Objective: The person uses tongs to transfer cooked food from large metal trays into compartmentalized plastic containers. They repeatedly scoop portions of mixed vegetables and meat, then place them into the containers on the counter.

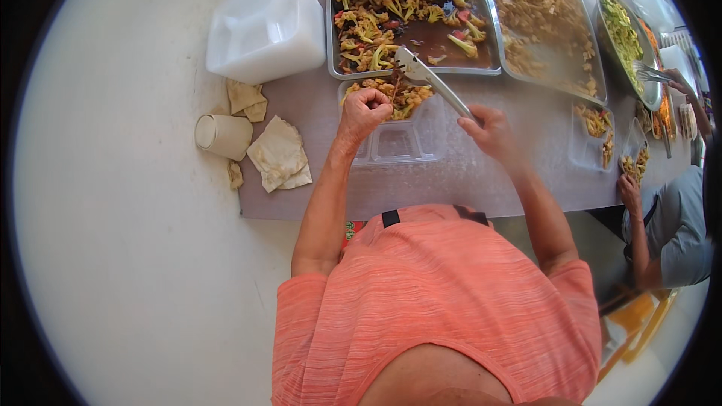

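Observation:
In my right hand is the handle of a metal serving spoon, its head tilted over the near rim of the cauliflower tray. My left hand has thumb and forefinger pinched on a thin dark strip of food, which reaches up to the spoon's head. Directly below is a clear plastic compartment box, with cauliflower pieces in its far compartment. The near compartments that I can see hold no food; my left wrist covers part of the box. Beyond it, a metal tray holds cooked cauliflower with red pieces in brown sauce.
White nested plastic containers stand at the left. Folded flatbreads and a beige roll lie by the table's left edge. Another metal tray of sliced food stands right. Further right, a co-worker's hands hold tongs and a partly filled box.

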{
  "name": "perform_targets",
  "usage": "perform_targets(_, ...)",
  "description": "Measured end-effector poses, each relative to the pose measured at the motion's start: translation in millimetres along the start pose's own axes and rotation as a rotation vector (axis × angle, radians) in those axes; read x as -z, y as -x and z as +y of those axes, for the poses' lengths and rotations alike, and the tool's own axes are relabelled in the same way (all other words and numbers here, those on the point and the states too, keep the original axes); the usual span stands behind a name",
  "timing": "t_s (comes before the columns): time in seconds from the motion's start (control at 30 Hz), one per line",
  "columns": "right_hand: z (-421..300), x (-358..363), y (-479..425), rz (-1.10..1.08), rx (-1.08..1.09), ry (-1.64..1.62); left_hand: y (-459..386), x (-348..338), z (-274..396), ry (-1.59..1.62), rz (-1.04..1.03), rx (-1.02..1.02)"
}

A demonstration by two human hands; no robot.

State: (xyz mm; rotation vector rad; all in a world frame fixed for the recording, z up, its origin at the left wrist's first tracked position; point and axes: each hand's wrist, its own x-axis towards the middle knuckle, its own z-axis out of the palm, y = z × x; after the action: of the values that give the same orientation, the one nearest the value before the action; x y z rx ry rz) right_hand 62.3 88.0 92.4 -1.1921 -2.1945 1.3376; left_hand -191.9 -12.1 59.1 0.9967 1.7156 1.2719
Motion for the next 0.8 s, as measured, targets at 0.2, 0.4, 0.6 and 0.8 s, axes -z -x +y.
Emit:
perform_targets(0.2,7,0,3,0.001,-0.016,0.029,0,1,-9,-0.065,0.017,-0.033)
perform_targets(0.4,12,0,5,0.042,-0.047,0.029,5,2,-5,-0.095,0.012,-0.002)
perform_targets(0.6,24,4,2,0.125,-0.034,0.043,7,7,-13,-0.138,0.035,-0.016)
perform_targets(0.8,15,10,-3,0.182,0.026,0.007,8,9,-12,-0.198,0.052,0.009)
